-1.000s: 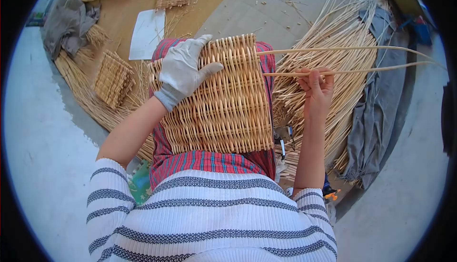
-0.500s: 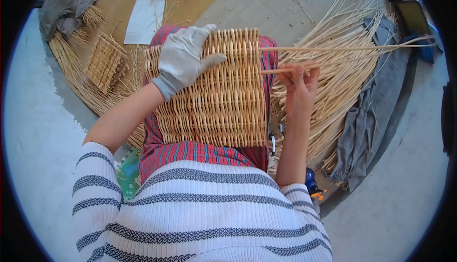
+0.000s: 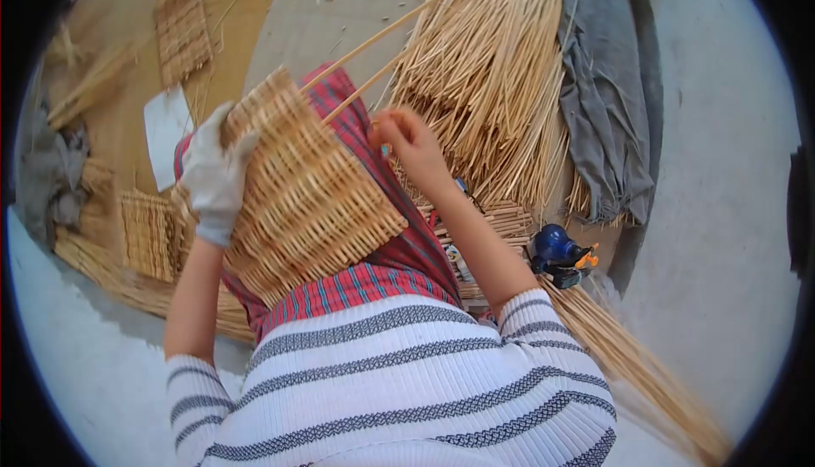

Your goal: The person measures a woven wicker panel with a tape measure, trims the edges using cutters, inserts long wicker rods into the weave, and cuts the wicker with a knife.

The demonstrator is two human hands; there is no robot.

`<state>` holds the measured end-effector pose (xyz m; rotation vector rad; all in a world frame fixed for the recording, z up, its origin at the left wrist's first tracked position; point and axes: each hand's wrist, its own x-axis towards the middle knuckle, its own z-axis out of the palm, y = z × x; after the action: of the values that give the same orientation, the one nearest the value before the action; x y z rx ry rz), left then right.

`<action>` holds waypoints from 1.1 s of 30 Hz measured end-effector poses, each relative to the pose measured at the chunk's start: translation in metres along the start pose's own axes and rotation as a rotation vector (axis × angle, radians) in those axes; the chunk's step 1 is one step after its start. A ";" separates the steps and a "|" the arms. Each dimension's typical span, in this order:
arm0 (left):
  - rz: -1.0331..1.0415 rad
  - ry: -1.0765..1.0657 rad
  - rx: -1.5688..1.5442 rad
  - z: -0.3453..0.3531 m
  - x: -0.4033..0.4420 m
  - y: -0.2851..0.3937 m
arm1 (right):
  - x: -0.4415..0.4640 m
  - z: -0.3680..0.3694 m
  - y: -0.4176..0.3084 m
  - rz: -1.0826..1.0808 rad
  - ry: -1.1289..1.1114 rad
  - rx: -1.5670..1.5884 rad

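A woven wicker panel [image 3: 310,195] lies tilted on my lap over a red checked cloth [image 3: 365,284]. My left hand [image 3: 216,170], in a pale glove, grips the panel at its upper left edge, thumb on top. Two long rods [image 3: 382,36] stick out from the panel's upper right edge, toward the upper right. Beside the panel, just right of the rods, is my bare right hand [image 3: 403,137], off both rods. Its fingers are curled together, and whether something small is between them cannot be made out.
A big heap of thin sticks [image 3: 501,68] lies ahead on the right, beside grey cloth [image 3: 607,127]. A blue bottle-like object [image 3: 556,246] stands near my right elbow. Further left are another woven piece [image 3: 151,233], a woven strip [image 3: 182,27] and a white sheet [image 3: 165,136].
The view has swung right. The panel is now turned, its rods pointing up and right. My right hand has let go of the lower rod and moved back toward the panel.
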<state>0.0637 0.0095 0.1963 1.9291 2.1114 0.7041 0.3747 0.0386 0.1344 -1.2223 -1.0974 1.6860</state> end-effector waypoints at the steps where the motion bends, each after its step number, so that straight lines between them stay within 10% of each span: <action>1: 0.027 -0.002 -0.002 -0.004 -0.004 0.005 | -0.012 -0.013 0.018 0.087 -0.002 -0.056; 13: 0.117 0.123 0.209 0.002 -0.039 0.016 | 0.010 -0.162 0.124 0.207 0.578 -0.983; 21: 0.084 0.087 0.184 0.003 -0.038 0.017 | 0.065 -0.188 0.121 0.435 0.845 -0.932; 33: 0.131 0.084 0.187 0.001 -0.032 0.027 | 0.080 -0.100 0.172 0.171 0.758 -0.919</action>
<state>0.0917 -0.0211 0.2026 2.1894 2.1855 0.6419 0.4357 0.0750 -0.0676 -2.3130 -1.2947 0.6089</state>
